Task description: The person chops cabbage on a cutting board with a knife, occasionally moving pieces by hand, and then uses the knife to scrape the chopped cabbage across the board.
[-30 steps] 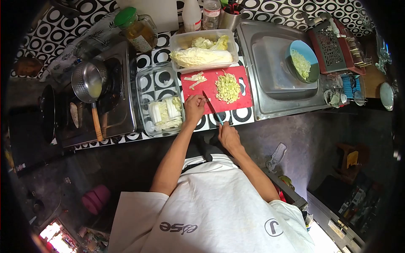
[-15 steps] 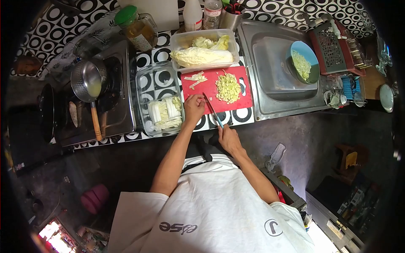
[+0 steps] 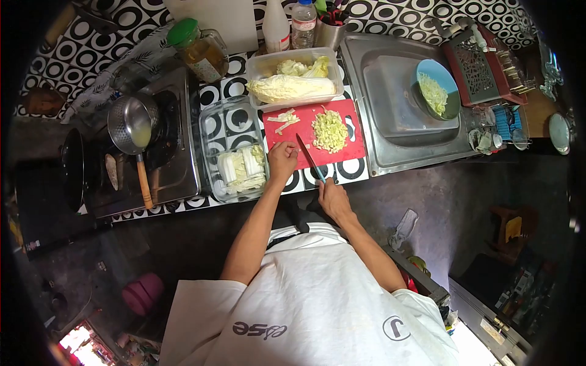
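My right hand [image 3: 334, 198] is closed round the blue handle of a knife [image 3: 311, 160], whose blade points up and left over the red cutting board [image 3: 355, 145]. My left hand [image 3: 283, 160] rests on the board's lower left part, fingers curled beside the blade; whatever they hold, if anything, is too small to make out. A pile of chopped pale green cabbage [image 3: 329, 131] lies on the board's right half. Several thin strips [image 3: 285, 119] of cabbage lie at its upper left.
Behind the board is a plastic container of cabbage [image 3: 292, 89]. A glass container [image 3: 210, 122] with cut pieces stands left, near the stove with a saucepan [image 3: 129, 125]. At right, the sink [image 3: 381, 160] holds a blue bowl [image 3: 453, 82] of shreds.
The camera view has shifted slightly. The knife blade now lies a little farther from my left fingers, and both hands remain near the same part of the board.
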A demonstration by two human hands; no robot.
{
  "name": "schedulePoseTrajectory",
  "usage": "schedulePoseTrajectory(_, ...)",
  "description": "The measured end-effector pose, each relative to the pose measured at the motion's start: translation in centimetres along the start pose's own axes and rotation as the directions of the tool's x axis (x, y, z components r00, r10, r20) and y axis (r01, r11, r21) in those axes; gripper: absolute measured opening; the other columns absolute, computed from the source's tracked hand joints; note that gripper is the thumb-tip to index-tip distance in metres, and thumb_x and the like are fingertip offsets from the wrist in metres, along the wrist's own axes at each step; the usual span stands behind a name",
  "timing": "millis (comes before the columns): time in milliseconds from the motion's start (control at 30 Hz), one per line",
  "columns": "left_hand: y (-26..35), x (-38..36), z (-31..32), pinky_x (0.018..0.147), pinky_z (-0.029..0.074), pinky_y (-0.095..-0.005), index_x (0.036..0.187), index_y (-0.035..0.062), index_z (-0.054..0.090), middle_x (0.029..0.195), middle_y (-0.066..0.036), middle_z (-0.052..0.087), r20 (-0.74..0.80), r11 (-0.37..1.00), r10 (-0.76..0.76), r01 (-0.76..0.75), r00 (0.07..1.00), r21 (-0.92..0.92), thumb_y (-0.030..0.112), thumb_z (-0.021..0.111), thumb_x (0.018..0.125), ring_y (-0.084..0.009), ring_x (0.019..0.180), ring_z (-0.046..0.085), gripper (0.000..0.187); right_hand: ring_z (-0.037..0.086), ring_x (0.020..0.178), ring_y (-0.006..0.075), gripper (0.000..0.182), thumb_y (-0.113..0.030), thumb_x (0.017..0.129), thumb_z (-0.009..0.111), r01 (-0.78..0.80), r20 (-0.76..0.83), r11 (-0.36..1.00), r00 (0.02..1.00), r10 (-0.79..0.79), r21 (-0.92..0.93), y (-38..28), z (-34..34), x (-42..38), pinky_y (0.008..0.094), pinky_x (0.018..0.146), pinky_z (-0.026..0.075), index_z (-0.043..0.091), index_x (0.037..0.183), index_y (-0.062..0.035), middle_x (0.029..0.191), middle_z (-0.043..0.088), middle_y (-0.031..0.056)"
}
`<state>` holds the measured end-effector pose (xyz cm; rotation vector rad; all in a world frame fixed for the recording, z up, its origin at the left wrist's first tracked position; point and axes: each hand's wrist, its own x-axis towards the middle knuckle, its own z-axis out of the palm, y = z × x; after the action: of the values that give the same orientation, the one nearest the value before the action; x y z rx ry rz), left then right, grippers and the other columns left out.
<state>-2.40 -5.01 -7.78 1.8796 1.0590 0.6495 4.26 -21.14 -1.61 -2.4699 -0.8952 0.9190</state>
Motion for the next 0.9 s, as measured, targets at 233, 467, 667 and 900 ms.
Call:
schedulePoseTrajectory(233, 1.2, 0.9, 0.3, 0.06, 0.049, -0.0282, 0.084, 0.0022, 0.066, 0.068, -0.009, 0.064, 0.092, 0.985, -0.106, 0.091, 0.99, 0.148, 0.01, 0.07, 0.071, -0.0164, 0.062, 0.061, 0.016, 0.058, 0.074, 0.0497, 0.037, -0.03, 0.093, 0.042, -0.031, -0.051, 0.999, 0.998, 0.033, 0.035, 0.8, -0.9, 0.6, 0.0542, 0.068, 0.046, 0.051, 0.088, 0.0059, 0.074, 0.058, 0.0333)
schedulePoseTrajectory(467, 3.5, 1.6, 2.9, 0.063, 0.052, -0.0252, 0.092, -0.0036, 0.064, 0.078, -0.011, 0.067, 0.212, 0.967, -0.238, 0.251, 0.948, -0.035, 0.003, 0.062, 0.076, -0.0147, 0.071, 0.065, 0.017, 0.056, 0.07, 0.05, 0.034, -0.027, 0.093, 0.044, 0.029, -0.14, 0.99, 0.99, -0.01, 0.135, 1.4, -1.8, 0.2, 0.0528, 0.061, 0.044, 0.049, 0.086, 0.0059, 0.066, 0.055, 0.033)
schedulePoseTrajectory(667, 3.6, 3.6, 0.8, 0.061, 0.053, -0.0233, 0.101, -0.0053, 0.059, 0.089, -0.012, 0.066, 0.307, 0.86, -0.359, 0.44, 0.881, -0.258, -0.001, 0.051, 0.084, -0.0158, 0.071, 0.064, 0.019, 0.056, 0.072, 0.0492, 0.034, -0.028, 0.093, 0.045, 0.051, -0.067, 0.987, 0.997, -0.041, 0.155, 2.4, -1.4, -0.2, 0.0529, 0.063, 0.044, 0.05, 0.086, 0.0052, 0.07, 0.057, 0.0316)
schedulePoseTrajectory(900, 3.6, 4.9, -2.0, 0.067, 0.052, -0.0365, 0.091, -0.0059, 0.063, 0.087, -0.024, 0.063, 0.08, 0.944, -0.015, -0.013, 0.997, 0.33, 0.004, 0.055, 0.075, -0.0321, 0.072, 0.064, 0.02, 0.058, 0.082, 0.0488, 0.038, -0.033, 0.093, 0.041, -0.042, 0.078, 0.989, 0.996, 0.032, 0.139, 2.0, -1.8, 0.2, 0.0536, 0.074, 0.046, 0.052, 0.093, 0.0032, 0.08, 0.06, 0.032)
